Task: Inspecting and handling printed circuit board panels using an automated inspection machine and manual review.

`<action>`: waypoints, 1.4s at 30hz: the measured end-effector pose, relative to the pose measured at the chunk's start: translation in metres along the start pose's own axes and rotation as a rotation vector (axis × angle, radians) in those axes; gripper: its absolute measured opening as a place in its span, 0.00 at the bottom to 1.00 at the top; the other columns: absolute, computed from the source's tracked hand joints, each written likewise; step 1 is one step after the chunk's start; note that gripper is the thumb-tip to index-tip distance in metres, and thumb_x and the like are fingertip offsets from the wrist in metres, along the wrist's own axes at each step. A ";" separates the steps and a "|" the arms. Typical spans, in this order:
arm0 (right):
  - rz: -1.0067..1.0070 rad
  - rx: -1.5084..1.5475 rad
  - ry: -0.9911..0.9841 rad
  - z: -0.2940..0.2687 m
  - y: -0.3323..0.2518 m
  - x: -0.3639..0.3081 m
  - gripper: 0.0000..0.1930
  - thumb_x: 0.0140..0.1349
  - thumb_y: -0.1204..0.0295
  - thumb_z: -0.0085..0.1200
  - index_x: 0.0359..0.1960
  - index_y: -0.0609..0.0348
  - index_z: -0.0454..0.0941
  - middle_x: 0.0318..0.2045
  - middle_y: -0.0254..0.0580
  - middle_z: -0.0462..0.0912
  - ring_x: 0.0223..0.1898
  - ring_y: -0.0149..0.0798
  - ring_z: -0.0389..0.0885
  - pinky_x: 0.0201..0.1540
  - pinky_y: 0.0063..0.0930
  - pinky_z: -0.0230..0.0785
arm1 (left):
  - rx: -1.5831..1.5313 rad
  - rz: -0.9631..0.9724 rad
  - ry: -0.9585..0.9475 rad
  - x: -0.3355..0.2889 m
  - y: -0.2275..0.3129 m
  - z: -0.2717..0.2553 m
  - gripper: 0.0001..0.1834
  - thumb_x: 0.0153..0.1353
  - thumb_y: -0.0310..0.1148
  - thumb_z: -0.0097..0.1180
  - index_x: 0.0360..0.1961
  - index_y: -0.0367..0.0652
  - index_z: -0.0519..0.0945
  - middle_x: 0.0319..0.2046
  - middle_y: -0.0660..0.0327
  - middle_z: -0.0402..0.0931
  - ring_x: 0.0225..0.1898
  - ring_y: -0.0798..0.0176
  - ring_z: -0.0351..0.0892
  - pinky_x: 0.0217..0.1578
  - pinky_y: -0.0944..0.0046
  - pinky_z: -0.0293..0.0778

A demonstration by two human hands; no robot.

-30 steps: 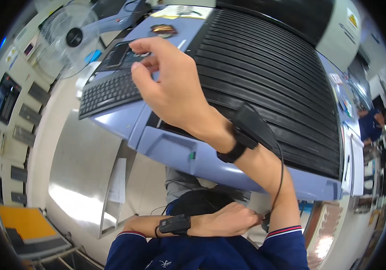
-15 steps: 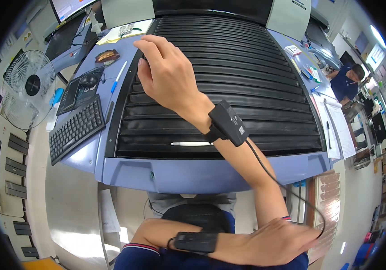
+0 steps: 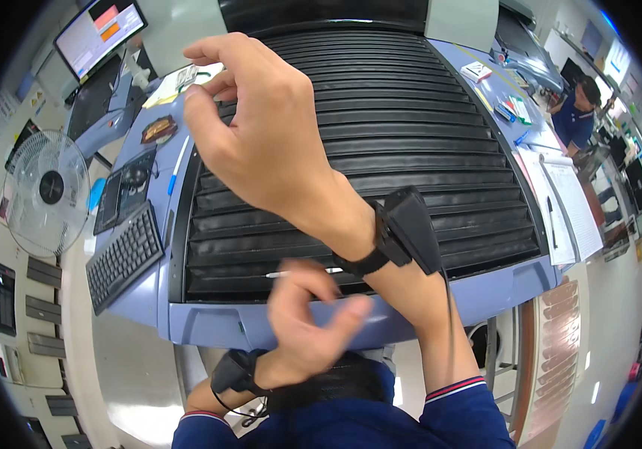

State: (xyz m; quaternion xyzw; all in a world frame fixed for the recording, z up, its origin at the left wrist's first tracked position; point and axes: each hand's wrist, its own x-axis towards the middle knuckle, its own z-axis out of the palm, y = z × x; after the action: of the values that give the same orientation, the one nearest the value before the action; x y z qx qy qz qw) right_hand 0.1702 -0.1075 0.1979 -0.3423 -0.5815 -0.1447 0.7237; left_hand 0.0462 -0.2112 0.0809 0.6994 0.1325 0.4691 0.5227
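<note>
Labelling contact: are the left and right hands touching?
Apart. The head view shows a strip of the black ribbed cover between the left hand and the right hand.

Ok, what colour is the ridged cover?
The ridged cover is black, clearest in the head view.

Fan [image 3: 51, 187] is seen at left, black keyboard [image 3: 125, 258] set below and right of it. Lit monitor [image 3: 90, 43] is seen upper left. Open notebook [image 3: 576, 206] is laid at right, dark pen [image 3: 552, 223] placed on it. Co-worker [image 3: 575, 121] is seen beyond.
</note>
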 end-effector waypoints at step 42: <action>0.320 -0.062 -0.661 -0.001 -0.040 -0.006 0.04 0.62 0.79 0.58 0.37 0.64 0.82 0.30 0.48 0.85 0.29 0.43 0.85 0.33 0.31 0.77 | -0.022 0.132 0.111 0.001 0.077 -0.187 0.09 0.65 0.28 0.57 0.37 0.29 0.82 0.33 0.49 0.84 0.38 0.55 0.84 0.41 0.61 0.79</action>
State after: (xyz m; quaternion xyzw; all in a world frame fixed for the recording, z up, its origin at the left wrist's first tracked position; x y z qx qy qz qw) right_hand 0.1448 -0.1386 0.2052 -0.4788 -0.7183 0.0713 0.4997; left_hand -0.1249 -0.1293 0.1498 0.6738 0.1098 0.5419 0.4902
